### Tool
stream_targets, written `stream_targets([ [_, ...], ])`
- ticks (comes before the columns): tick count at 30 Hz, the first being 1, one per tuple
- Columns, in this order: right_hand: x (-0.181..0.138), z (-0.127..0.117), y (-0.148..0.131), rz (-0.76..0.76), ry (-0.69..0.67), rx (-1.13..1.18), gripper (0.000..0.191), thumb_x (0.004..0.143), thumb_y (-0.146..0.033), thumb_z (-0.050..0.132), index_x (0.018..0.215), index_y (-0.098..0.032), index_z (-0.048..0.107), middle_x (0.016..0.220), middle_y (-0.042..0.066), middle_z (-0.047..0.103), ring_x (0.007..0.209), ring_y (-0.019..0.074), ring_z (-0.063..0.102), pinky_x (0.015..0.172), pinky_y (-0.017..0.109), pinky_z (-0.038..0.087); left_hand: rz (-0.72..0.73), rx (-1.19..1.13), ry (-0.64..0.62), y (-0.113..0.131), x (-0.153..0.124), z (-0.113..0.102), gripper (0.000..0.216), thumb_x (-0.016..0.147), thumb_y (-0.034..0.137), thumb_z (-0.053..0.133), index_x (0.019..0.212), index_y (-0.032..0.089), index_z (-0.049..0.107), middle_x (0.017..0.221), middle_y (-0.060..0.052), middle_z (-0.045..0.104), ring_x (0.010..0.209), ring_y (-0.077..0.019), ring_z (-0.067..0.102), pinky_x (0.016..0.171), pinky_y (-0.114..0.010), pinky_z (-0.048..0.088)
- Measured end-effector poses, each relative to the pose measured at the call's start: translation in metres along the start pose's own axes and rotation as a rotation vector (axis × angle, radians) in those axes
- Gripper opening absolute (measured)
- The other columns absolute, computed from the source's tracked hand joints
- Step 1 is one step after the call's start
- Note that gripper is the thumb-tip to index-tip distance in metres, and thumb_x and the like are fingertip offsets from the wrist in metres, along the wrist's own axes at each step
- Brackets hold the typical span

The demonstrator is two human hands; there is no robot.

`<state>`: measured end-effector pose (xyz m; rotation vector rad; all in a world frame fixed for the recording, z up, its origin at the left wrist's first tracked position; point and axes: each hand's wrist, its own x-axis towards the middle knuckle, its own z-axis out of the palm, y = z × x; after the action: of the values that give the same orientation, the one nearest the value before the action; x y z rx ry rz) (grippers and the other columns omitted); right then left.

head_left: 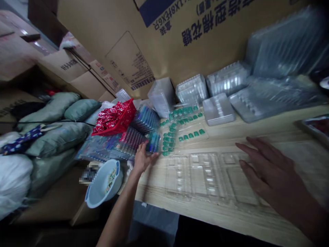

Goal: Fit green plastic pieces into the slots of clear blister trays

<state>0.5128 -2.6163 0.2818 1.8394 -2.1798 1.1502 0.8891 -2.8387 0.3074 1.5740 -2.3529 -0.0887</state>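
My left hand reaches to the table's left end and closes on a small clear pack with blue contents, taken from a heap of similar blue packs. My right hand lies flat with fingers spread on a clear plastic blister tray in front of me, holding nothing. Several small green pieces lie in clear trays just beyond the left hand.
A red basket with red foil packets sits on the blue packs. Stacks of clear trays line the back against a big cardboard box. A pale blue basin and grey-green sacks lie left of the wooden table.
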Motion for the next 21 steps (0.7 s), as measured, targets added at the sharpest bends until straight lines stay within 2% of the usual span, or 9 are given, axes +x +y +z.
stream_targets([
  [7,-0.001,0.002,0.015,0.042,0.021,0.080,0.037,0.097,-0.037,0.035,0.123,-0.021,0.056,0.136,0.015,0.056,0.131,0.0341,0.048,0.102,0.056,0.043,-0.057,-0.081,-0.094,-0.001,0.007,-0.014,0.073,0.076,0.052,0.072,0.136,0.019,0.047,0.125,-0.012,0.056,0.115,-0.0273,0.058,0.099,-0.043,0.047],
  [14,-0.007,0.001,0.020,0.019,0.026,0.037,0.036,0.095,-0.034,0.036,0.119,-0.020,0.058,0.132,0.016,0.058,0.128,0.0352,0.050,0.100,0.056,0.043,0.034,0.036,-0.044,0.005,0.004,-0.010,0.066,0.081,0.047,0.066,0.136,0.015,0.048,0.131,-0.015,0.054,0.122,-0.0299,0.055,0.104,-0.047,0.045],
  [17,0.004,0.000,0.001,-0.080,-0.053,0.012,0.040,0.091,-0.032,0.039,0.122,-0.019,0.060,0.134,0.018,0.057,0.128,0.0381,0.049,0.098,0.059,0.042,0.074,0.086,-0.029,0.005,0.003,-0.008,0.066,0.081,0.048,0.067,0.136,0.017,0.049,0.133,-0.016,0.056,0.126,-0.0321,0.053,0.106,-0.050,0.044],
  [19,0.024,0.005,-0.029,-0.216,-0.172,0.030,0.047,0.085,-0.027,0.043,0.128,-0.019,0.059,0.141,0.017,0.053,0.133,0.0393,0.044,0.102,0.061,0.038,0.075,0.095,-0.030,0.005,0.003,-0.009,0.066,0.081,0.047,0.067,0.137,0.018,0.048,0.132,-0.016,0.057,0.126,-0.0326,0.053,0.105,-0.051,0.044],
  [21,0.049,0.022,-0.066,-0.355,-0.329,0.075,0.055,0.079,-0.019,0.049,0.133,-0.017,0.057,0.148,0.017,0.047,0.140,0.0390,0.035,0.108,0.059,0.032,0.082,0.081,-0.036,0.007,0.003,-0.010,0.066,0.083,0.045,0.065,0.139,0.018,0.046,0.134,-0.016,0.056,0.127,-0.0322,0.053,0.105,-0.051,0.044],
])
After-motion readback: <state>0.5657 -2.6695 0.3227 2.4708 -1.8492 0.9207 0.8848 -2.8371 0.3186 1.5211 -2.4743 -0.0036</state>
